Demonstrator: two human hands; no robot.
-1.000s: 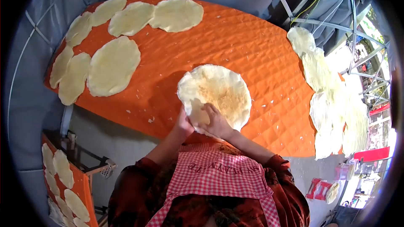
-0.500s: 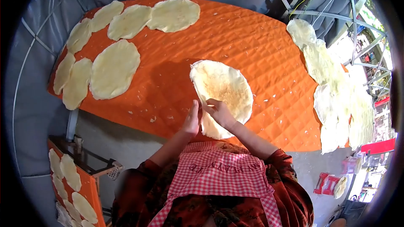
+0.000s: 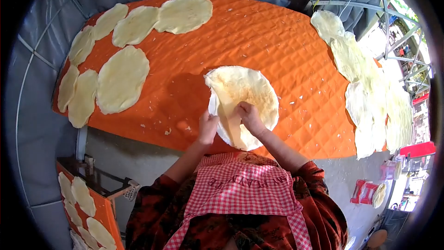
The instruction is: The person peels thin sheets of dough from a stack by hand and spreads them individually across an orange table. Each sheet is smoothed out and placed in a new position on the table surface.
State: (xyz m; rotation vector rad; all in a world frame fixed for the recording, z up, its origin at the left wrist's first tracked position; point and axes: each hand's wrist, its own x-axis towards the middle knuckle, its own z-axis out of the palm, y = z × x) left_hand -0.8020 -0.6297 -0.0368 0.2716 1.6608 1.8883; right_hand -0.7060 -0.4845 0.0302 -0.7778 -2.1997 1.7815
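A stack of thin round flatbreads (image 3: 245, 92) sits over the near edge of an orange quilted table (image 3: 259, 41). My left hand (image 3: 207, 127) grips the stack's left edge from below. My right hand (image 3: 250, 116) pinches the top sheet near its lower middle, where the sheet folds up. The top flatbread is pale with a browned centre. Both forearms come up from my red patterned sleeves and checked apron.
Several pale dough rounds (image 3: 121, 78) lie at the table's left and far edge. More rounds (image 3: 365, 88) overlap along the right edge. A second orange board with rounds (image 3: 83, 208) stands lower left. Grey tarpaulin and metal poles (image 3: 351, 4) ring the table.
The stack has shifted slightly. My right hand moved up onto the top sheet and lifted a fold of it. My left hand closed onto the stack's left edge.
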